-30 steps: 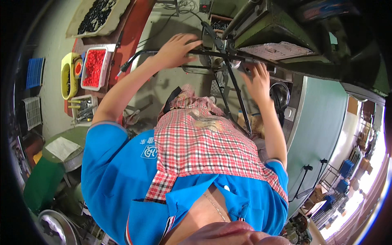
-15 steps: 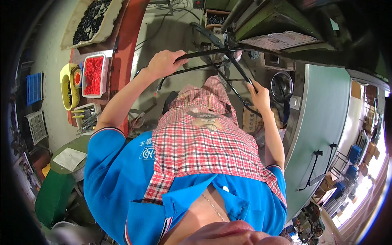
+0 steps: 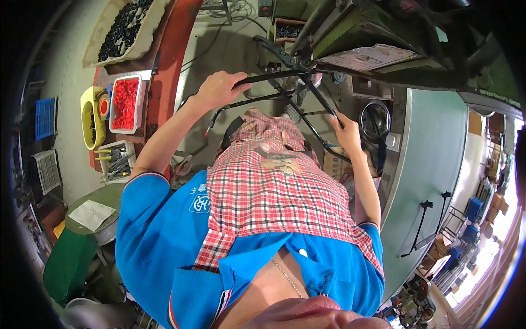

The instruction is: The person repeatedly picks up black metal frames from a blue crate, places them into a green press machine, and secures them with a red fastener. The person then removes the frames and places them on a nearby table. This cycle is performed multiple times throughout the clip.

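Note:
A black frame of crossed metal tubes is held out in front of me, its far crossing close under a green machine. My left hand is closed round the end of its upper left tube. On the other side, my right hand grips a tube slanting down to the right. A thinner bent tube with a red tip hangs below my left hand. Where the frame meets the machine, the contact is too dark to make out.
To my left, a red-edged bench carries a tray of small black parts, a white bin of red pieces and a yellow container. A metal bowl sits right of my right hand, near a green panel.
The frame has shifted slightly left and toward me, and its red-tipped tube sits a little lower. Both hands keep their grip.

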`<state>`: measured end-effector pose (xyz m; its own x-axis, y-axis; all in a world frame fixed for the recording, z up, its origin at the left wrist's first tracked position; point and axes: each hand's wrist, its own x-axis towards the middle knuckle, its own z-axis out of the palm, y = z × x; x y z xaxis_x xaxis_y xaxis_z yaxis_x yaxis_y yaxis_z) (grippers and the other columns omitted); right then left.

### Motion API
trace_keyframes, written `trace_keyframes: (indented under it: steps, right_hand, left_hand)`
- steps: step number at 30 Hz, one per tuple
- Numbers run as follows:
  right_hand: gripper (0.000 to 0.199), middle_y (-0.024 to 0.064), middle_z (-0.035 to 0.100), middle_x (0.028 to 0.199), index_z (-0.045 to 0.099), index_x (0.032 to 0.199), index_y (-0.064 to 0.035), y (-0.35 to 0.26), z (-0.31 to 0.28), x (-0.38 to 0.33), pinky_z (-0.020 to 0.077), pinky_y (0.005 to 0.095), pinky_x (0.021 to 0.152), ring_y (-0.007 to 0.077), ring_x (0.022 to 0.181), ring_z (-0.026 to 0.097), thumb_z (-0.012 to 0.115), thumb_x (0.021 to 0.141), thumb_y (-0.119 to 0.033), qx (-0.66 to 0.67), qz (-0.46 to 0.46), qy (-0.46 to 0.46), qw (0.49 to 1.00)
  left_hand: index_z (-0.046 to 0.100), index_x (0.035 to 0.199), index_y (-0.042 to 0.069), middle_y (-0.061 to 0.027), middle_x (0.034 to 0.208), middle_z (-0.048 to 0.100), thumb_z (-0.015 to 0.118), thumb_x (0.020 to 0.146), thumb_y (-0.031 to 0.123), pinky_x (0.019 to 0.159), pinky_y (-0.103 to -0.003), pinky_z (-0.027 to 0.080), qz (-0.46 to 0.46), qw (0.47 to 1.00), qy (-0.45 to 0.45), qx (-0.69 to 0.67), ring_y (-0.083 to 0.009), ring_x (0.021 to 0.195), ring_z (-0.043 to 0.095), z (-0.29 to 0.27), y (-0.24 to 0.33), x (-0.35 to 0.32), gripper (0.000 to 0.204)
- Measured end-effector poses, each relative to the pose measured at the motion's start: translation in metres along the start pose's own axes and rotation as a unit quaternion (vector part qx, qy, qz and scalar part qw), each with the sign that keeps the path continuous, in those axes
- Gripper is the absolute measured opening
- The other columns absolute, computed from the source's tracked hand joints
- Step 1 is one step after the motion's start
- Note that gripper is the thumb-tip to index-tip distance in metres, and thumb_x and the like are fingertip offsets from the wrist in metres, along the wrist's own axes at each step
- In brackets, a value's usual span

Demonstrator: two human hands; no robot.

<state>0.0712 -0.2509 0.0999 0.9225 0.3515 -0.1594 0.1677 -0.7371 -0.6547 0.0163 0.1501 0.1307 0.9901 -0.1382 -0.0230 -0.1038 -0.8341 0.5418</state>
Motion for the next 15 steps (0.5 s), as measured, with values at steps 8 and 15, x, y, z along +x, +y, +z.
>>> trace_keyframes:
  steps: [8,15]
  right_hand:
    - [0.043,0.0238,0.067,0.084,0.064,0.120,-0.0020,-0.022,-0.018,-0.033,0.0508,0.0361,0.069,0.0330,0.073,0.068,0.065,0.092,-0.034,0.051,0.011,0.001,0.999]
    - [0.039,0.0243,0.066,0.085,0.064,0.121,-0.0060,0.031,-0.010,-0.151,0.0509,0.0438,0.065,0.0423,0.077,0.065,0.066,0.090,-0.029,-0.014,0.024,0.018,0.999]
  left_hand:
    - [0.061,0.096,0.006,-0.0202,0.068,0.060,0.063,0.091,0.031,0.056,-0.049,0.045,0.029,0.999,-0.009,-0.023,-0.0428,0.065,0.058,-0.012,0.012,-0.017,0.025]
    - [0.061,0.086,0.007,-0.0161,0.069,0.063,0.065,0.087,0.042,0.059,-0.048,0.050,0.057,0.996,-0.055,0.032,-0.0391,0.066,0.063,0.073,0.047,-0.063,0.035]
